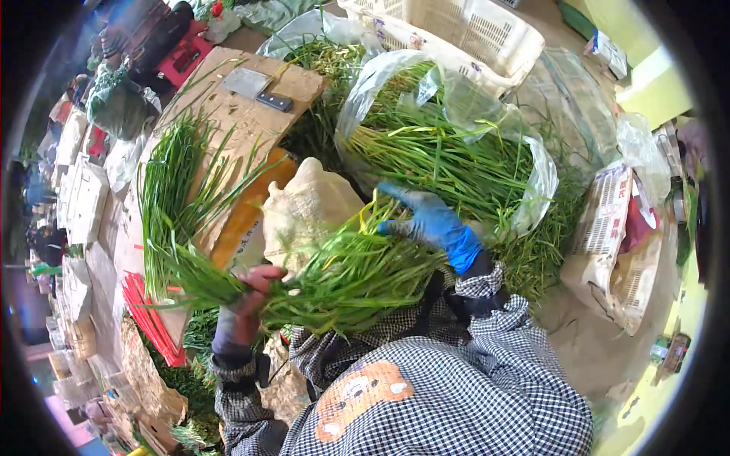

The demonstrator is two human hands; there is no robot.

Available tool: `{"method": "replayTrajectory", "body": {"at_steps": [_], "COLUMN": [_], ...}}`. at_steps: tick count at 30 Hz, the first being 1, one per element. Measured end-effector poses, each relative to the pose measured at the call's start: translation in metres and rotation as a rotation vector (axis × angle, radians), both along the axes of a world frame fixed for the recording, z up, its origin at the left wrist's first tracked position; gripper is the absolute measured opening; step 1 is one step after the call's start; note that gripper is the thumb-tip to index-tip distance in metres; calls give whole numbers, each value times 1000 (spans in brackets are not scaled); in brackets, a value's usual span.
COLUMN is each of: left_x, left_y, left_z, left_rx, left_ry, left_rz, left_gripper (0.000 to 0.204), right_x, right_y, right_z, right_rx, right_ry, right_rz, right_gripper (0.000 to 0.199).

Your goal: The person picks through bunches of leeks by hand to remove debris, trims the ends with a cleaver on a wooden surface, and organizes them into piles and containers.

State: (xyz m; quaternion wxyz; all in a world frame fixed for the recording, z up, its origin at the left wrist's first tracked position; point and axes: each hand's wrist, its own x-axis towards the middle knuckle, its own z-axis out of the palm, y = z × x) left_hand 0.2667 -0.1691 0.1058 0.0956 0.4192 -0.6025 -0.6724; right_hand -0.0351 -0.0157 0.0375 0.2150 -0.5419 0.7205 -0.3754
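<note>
My bare left hand (pixel 253 298) is closed around a bunch of long, thin green leaves that look like garlic chives (pixel 357 277). The bunch lies sideways across my lap, with some yellow leaves among the green. At its right end is my right hand (pixel 435 226) in a blue glove. Thumb and forefinger are spread apart beside a few yellowish leaves (pixel 369 214); no firm grip shows. Just beyond the bunch stands a lumpy beige cloth sack (pixel 312 205). Another pile of chives (pixel 173 190) rests on the cardboard-topped surface (pixel 251 125) at the left.
A cleaver (pixel 255 85) with a dark handle lies on the cardboard. Ahead, a clear plastic bag (pixel 544 182) is stuffed with more chives. White plastic crates stand at the back (pixel 464 34) and right (pixel 604 220). Red strips (pixel 152 319) hang at the left edge.
</note>
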Motion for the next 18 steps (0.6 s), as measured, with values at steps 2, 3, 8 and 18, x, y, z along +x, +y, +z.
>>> {"method": "replayTrajectory", "body": {"at_steps": [2,3,8,18], "left_x": [19,14,1,-49], "left_y": [2,7,7,-5], "left_z": [-11,1,5,0], "left_rx": [7,79,309,120], "left_ry": [56,192,488,665], "left_rz": [5,-12,163,231], "left_gripper": [22,28,31,8], "right_x": [2,-2,-23,-74], "right_y": [1,7,41,125], "right_z": [3,0,-28,-15], "right_rx": [189,148,-65,-117], "right_ry": [-167,-160,-175,-76], "right_rz": [2,-35,-195,-583], "right_gripper": [55,48,20,18]}}
